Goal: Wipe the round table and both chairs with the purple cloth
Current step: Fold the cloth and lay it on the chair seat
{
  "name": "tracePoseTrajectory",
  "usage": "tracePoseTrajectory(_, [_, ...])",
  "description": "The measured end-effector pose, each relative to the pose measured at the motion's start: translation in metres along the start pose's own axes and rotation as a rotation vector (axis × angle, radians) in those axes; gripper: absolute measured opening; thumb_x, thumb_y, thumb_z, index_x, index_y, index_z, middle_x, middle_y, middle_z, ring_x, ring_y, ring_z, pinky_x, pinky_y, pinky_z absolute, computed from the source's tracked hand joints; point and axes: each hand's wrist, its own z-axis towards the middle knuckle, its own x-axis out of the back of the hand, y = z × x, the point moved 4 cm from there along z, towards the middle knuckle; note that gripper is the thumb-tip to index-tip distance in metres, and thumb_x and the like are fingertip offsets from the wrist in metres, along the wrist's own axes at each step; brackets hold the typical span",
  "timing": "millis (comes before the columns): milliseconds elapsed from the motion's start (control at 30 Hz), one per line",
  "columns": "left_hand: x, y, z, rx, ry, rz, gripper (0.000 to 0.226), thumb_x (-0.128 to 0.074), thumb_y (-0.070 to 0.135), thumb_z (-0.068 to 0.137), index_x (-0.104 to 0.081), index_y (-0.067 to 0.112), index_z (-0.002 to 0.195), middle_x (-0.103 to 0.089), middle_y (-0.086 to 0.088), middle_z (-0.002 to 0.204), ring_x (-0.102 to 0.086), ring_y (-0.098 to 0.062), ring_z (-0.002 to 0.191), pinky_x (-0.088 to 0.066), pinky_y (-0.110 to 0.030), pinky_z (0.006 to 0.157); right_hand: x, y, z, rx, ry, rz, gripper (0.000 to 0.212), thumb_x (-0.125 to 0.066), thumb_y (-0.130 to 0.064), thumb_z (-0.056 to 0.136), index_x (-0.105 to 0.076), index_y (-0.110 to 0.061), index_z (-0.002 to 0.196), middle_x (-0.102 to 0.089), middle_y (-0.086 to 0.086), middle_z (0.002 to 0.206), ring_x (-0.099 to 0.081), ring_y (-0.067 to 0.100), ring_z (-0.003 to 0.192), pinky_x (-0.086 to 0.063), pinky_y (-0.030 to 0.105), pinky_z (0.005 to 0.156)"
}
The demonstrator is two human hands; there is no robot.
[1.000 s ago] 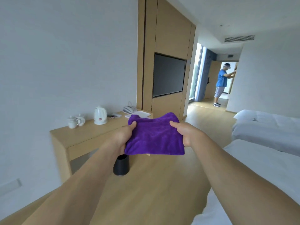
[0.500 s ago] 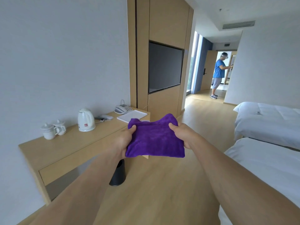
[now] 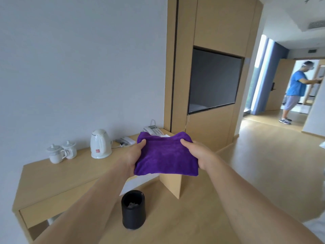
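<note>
Head-worn camera looks forward and slightly down, close over outstretched arms, toward the desk [image 3: 58, 180].

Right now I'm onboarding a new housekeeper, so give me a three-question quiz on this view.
1. True or false: both hands grip the purple cloth.
2. What stands on the floor below the cloth? A) black bin B) kettle C) chair
3. Fill in: the white kettle sits on the desk beside two lidded ____.

Key:
1. True: the left hand and right hand pinch its opposite edges, holding it in the air.
2. A, the black bin.
3. Cups.
</note>
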Motion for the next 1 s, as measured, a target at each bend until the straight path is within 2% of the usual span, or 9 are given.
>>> tracePoseTrajectory(167, [-0.029,0.018,0.068,-0.015,0.025,-0.042,0.029,-0.062,0.041,0.097,-0.062,0.013,0.105,-0.073,-0.010,0.076,-0.069,-0.028,0.068,-0.056,-0.036,0.064,0.019,-0.009,0.079,-0.003,-0.097,0.088,0.023,-0.070,-0.033,0.092,-0.066,-0.021,0.111,-0.076,0.006,0.100,-0.073,0.026,0.089,-0.058,0.035,0.071])
tracePoseTrajectory(300, [-0.052,0.019,0.137,-0.014,-0.020,-0.014,0.035,-0.068,0.034,0.093,-0.064,0.012,0.118,-0.076,-0.015,0.097,-0.071,-0.031,0.082,-0.058,-0.040,0.074,0.039,-0.009,0.151,0.022,-0.072,0.107,0.017,-0.070,-0.028,0.092,-0.065,-0.021,0.107,-0.075,0.006,0.100,-0.072,0.028,0.091,-0.057,0.038,0.076])
tracePoseTrajectory(433, [-0.070,0.025,0.223,-0.087,-0.016,-0.014,0.027,-0.061,0.022,0.098,-0.063,0.010,0.123,-0.074,-0.017,0.108,-0.071,-0.032,0.092,-0.058,-0.040,0.075,0.057,-0.016,0.241,0.024,-0.105,0.096,0.016,-0.068,-0.023,0.092,-0.065,-0.018,0.107,-0.074,0.008,0.102,-0.070,0.030,0.094,-0.056,0.040,0.082])
tracePoseTrajectory(500, [-0.079,0.029,0.265,-0.108,0.002,-0.035,0.024,-0.058,0.020,0.100,-0.063,0.008,0.121,-0.074,-0.016,0.107,-0.071,-0.031,0.090,-0.058,-0.039,0.074,0.064,-0.021,0.289,0.031,-0.116,0.084,0.020,-0.069,-0.022,0.092,-0.065,-0.017,0.110,-0.074,0.009,0.104,-0.071,0.031,0.096,-0.057,0.045,0.088])
tracePoseTrajectory(633, [-0.096,0.032,0.347,-0.093,0.026,-0.073,0.021,-0.054,0.019,0.103,-0.065,0.009,0.117,-0.075,-0.014,0.105,-0.071,-0.029,0.095,-0.056,-0.042,0.086,0.077,-0.038,0.385,0.049,-0.165,-0.016,0.024,-0.071,-0.026,0.091,-0.065,-0.023,0.114,-0.075,0.005,0.107,-0.072,0.027,0.098,-0.057,0.048,0.092])
tracePoseTrajectory(800, [-0.113,0.038,0.429,-0.078,0.089,-0.086,0.018,-0.052,0.018,0.104,-0.065,0.009,0.114,-0.076,-0.010,0.096,-0.071,-0.026,0.090,-0.057,-0.039,0.080,0.081,-0.046,0.484,0.105,-0.216,-0.084,0.017,-0.061,-0.029,0.099,-0.063,-0.029,0.115,-0.074,0.001,0.108,-0.071,0.024,0.099,-0.058,0.045,0.089])
tracePoseTrajectory(867, [-0.114,0.040,0.459,-0.085,0.123,-0.089,0.019,-0.052,0.018,0.104,-0.065,0.009,0.115,-0.075,-0.011,0.100,-0.071,-0.026,0.090,-0.058,-0.038,0.079,0.076,-0.045,0.519,0.132,-0.239,-0.129,0.018,-0.056,-0.030,0.101,-0.062,-0.028,0.118,-0.072,-0.001,0.110,-0.071,0.022,0.099,-0.058,0.044,0.089])
tracePoseTrajectory(1000, [-0.100,0.038,0.518,-0.092,0.223,-0.088,0.024,-0.052,0.022,0.104,-0.065,0.011,0.120,-0.073,-0.013,0.113,-0.070,-0.031,0.105,-0.055,-0.046,0.095,0.055,-0.039,0.588,0.244,-0.291,-0.282,0.017,-0.050,-0.032,0.102,-0.061,-0.031,0.115,-0.070,-0.003,0.112,-0.069,0.018,0.100,-0.056,0.042,0.092])
